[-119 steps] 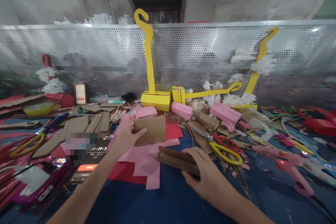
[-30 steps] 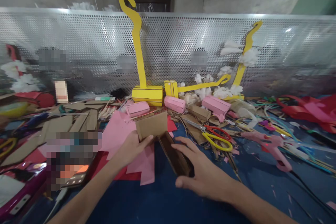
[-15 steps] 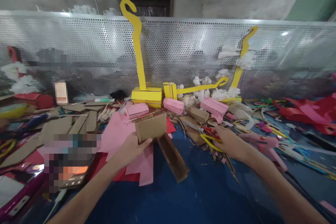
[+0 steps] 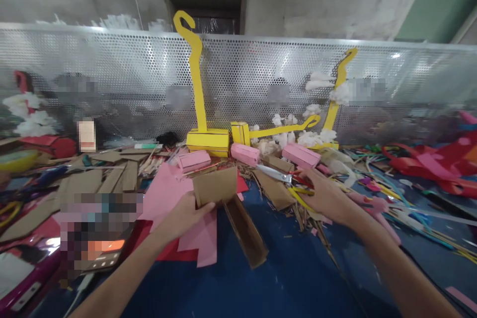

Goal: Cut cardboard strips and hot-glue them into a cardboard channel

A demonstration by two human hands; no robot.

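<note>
My left hand (image 4: 190, 211) grips a flat brown cardboard piece (image 4: 215, 186) by its lower left edge, with the thumb in front. Just right of it, an open folded cardboard trough (image 4: 246, 233) slants down over the blue table (image 4: 223, 288); I cannot tell whether it is joined to the piece. In my right hand (image 4: 318, 194) is a pair of scissors (image 4: 278, 174) with red and yellow handles, the blades pointing left. Pink paper (image 4: 204, 243) lies under my left hand. Pink-covered blocks (image 4: 245, 154) sit behind the cardboard.
A yellow hooked stand (image 4: 197, 89) rises at the back, before a perforated metal panel (image 4: 238, 69). Cardboard offcuts (image 4: 80, 184) crowd the left. At right are a pink glue gun (image 4: 378, 206) with its cord, and red strips (image 4: 439, 159). A phone (image 4: 108, 253) lies at left.
The scissors have been raised slightly in my right hand, and their blades now show more clearly. My left hand keeps hold of the cardboard almost in place. The view has tilted up a little.
</note>
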